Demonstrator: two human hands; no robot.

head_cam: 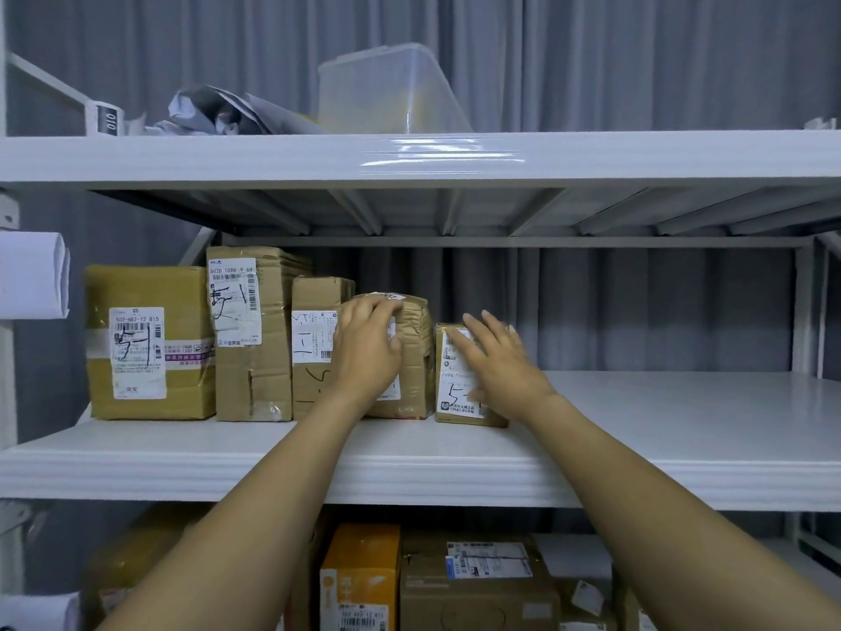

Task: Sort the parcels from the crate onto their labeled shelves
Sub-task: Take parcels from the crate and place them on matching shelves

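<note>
A row of brown cardboard parcels stands on the middle white shelf (637, 453), each with a white label marked by hand. My left hand (368, 346) lies over the front of a taped brown parcel (416, 352), fingers curled on its top edge. My right hand (498, 362) rests flat, fingers spread, against the label of the small parcel (455, 403) at the right end of the row. Left of them stand a slim parcel (314, 348), a tall parcel (250, 334) and a large box (150, 343). The crate is out of view.
The middle shelf runs bare to the right of the small parcel. The top shelf (273, 157) holds a translucent plastic bin (387, 91) and crumpled grey bags (214, 111). Below, an orange box (359, 580) and brown cartons (478, 585) fill the lower shelf. Grey curtains hang behind.
</note>
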